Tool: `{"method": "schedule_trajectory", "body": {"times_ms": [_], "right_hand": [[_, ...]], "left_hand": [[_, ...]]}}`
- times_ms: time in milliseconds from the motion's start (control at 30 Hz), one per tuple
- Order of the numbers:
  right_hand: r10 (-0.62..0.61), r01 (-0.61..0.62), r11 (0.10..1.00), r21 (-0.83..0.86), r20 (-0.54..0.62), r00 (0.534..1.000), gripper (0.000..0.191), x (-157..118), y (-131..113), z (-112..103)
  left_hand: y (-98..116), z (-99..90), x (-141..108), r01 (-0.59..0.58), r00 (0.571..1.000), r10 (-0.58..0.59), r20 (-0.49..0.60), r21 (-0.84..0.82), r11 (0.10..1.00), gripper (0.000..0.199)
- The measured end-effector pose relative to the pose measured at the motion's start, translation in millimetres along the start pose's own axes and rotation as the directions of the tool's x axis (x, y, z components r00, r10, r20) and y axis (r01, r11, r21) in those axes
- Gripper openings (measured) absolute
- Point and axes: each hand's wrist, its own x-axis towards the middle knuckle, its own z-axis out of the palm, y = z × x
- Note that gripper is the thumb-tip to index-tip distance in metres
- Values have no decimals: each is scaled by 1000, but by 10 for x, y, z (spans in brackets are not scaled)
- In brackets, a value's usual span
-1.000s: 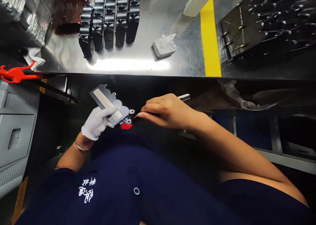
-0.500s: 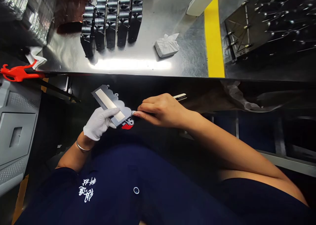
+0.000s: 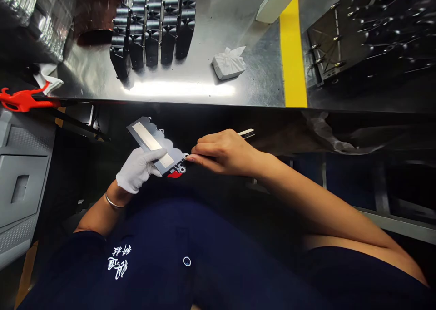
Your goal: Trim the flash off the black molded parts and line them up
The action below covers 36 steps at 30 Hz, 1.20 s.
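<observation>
My left hand (image 3: 134, 170), in a white glove, is closed on a grey scalloped metal part (image 3: 173, 152) with a pale flat strip along its face and small lugs at its edge. The thumb lies over the strip. Below the part's lower end a bit of red (image 3: 175, 175) shows; what it belongs to is hidden. My bare right hand (image 3: 226, 153) is closed round a slim hand tool (image 3: 246, 133), whose pale, dark-edged end sticks out behind the knuckles. Its other end is hidden by the fingers. Thumb and fingertip are right at a lug on the part's right end.
On the metal bench (image 3: 259, 83) stand several rows of black scalloped parts (image 3: 153, 28) and a white wrapped block (image 3: 229, 64). A yellow stripe (image 3: 293, 56) crosses the bench; more dark metal parts (image 3: 398, 33) lie right of it. A red air gun (image 3: 27, 100) hangs at the left edge.
My right fingertips have shifted slightly right, and more of the lug shows beside them. The left hand keeps the part almost in the same place.
</observation>
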Motion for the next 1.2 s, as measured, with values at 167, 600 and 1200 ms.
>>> {"method": "schedule_trajectory", "body": {"times_ms": [167, 600, 1200], "right_hand": [[-30, 28, 999, -41, -29, 999, 35, 19, -6, 8], [-94, 46, 968, 247, 186, 978, 41, -145, -13, 73], [229, -175, 970, 167, -404, 886, 51, 130, -22, 238]], "left_hand": [[9, -4, -14, -8, 1000, 8, -11, 7, 1000, 28], [67, -13, 40, 69, 996, -80, -33, -266, 962, 11], [10, -31, -19, -450, 870, 494, 11, 428, 783, 26]]}}
